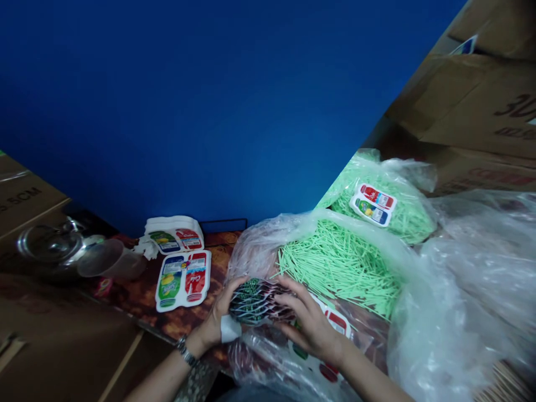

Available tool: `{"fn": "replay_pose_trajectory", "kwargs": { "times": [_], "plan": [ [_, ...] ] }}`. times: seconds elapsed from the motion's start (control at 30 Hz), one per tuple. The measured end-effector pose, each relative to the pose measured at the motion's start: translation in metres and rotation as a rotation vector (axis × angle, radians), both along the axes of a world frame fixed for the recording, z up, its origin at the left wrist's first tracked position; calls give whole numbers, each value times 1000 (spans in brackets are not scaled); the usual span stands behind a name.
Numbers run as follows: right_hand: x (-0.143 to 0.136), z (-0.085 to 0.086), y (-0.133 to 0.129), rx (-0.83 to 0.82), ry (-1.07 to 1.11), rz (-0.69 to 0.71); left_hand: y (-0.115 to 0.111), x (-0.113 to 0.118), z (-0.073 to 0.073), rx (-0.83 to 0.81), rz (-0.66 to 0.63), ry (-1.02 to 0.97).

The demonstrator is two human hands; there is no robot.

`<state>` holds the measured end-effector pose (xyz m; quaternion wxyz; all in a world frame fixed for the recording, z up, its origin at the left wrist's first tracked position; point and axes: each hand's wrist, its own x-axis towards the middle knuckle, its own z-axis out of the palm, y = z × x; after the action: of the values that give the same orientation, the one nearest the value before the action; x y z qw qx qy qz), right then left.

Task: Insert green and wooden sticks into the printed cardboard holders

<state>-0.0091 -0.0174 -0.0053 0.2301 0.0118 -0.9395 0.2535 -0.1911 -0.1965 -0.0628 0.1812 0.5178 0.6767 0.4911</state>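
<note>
A stack of layered blister packs [251, 301], with dark green contents on one side and dark red on the other, sits between my hands at the bottom middle. My left hand [221, 312] grips its left side; a white wrap shows near the thumb. On its right side, the fingers of my right hand [310, 321] are wrapped over the edge. Bottle-shaped printed cards [335, 321] lie partly under my right hand on clear plastic. To the left, another printed card [183, 280] rests on the brown patterned table [146, 298], below a stack of similar cards [176, 234].
Light green sticks [339, 268] fill an open plastic bag; behind it, another bag [402, 218] carries a card [373, 205]. A clear cup [109, 259] and glass lid [50, 244] are left. Cardboard boxes [473, 100] and plastic [469, 301] are right; a blue panel [234, 111] stands ahead.
</note>
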Motion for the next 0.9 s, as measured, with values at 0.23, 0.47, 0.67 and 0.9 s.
{"fn": "replay_pose_trajectory", "kwargs": {
  "times": [0.23, 0.47, 0.67, 0.9],
  "plan": [
    [-3, 16, -3, -51, -60, 4, -2, -1, -3, -27, -3, 29],
    [-8, 21, -4, 56, -76, 5, -2, -2, 1, 9, -22, 10],
    [0, 15, -3, 55, 15, -26, 3, -1, 1, 10, -2, -44],
    [15, 5, -5, 115, 85, -68, 3, 0, -9, 15, 41, -77]
  ]
}}
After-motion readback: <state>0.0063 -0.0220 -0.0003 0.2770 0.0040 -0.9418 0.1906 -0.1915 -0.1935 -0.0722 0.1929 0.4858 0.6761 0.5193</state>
